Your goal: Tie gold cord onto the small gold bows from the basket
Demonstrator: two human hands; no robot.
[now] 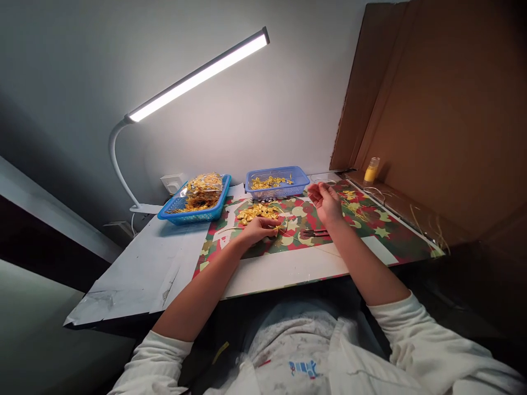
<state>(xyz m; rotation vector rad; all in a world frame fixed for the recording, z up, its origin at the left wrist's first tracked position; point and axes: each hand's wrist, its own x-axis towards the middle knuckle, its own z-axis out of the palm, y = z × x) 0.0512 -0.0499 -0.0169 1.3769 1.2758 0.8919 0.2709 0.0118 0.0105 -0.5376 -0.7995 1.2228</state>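
My left hand (262, 230) rests low over the patterned sheet, fingertips pinched on a thin gold cord (286, 220) that curves out beside them. A small bit of gold shows at those fingertips, too small to make out. Just behind this hand lies a pile of shiny gold ribbon bows (257, 213). My right hand (326, 204) is raised above the sheet to the right, its thumb and fingers closed together; what they hold, if anything, is too fine to see. Small dark-handled thread snips (315, 233) lie between the hands, close to my right wrist.
A blue basket (193, 218) holding bagged gold pieces stands at the left, under a lit lamp (200, 77). Behind the pile sits a purple-blue basket (278, 192) with more gold bows. Gold cords (358, 208) and a yellow bottle (371, 171) are at the right, beside cardboard (436, 109).
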